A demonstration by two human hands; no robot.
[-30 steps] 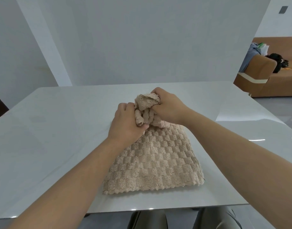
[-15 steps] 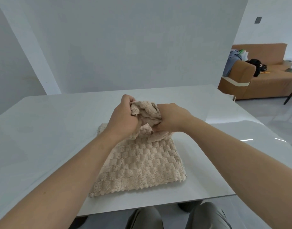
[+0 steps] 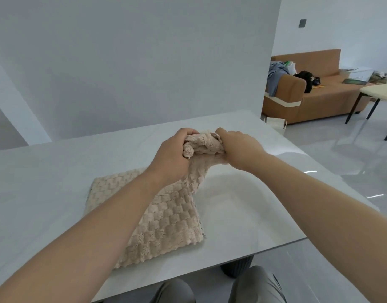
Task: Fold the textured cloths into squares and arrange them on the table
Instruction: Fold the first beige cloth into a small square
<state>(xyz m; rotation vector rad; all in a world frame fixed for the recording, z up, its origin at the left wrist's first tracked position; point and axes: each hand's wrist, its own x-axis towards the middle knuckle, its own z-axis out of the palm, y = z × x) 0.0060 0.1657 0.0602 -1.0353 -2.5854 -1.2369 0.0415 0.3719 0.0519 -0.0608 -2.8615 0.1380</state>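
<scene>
A beige cloth with a raised checker texture (image 3: 166,219) lies on the white table (image 3: 46,182), its near edge close to the table's front edge. Its far end is bunched up and lifted off the surface. My left hand (image 3: 170,156) grips the left side of that bunch, and my right hand (image 3: 238,147) grips the right side. The two hands sit close together with crumpled fabric between them. Part of the cloth is hidden under my left forearm.
A white wall panel stands behind the table. To the right are a brown sofa (image 3: 332,92) with clothes and a black bag on it, and a pale chair with black legs (image 3: 376,95). My knees show below the table's front edge.
The bunched end has risen higher and the cloth now stretches diagonally from it. The flat part has spread to the left. The head camera has swung to the right.
</scene>
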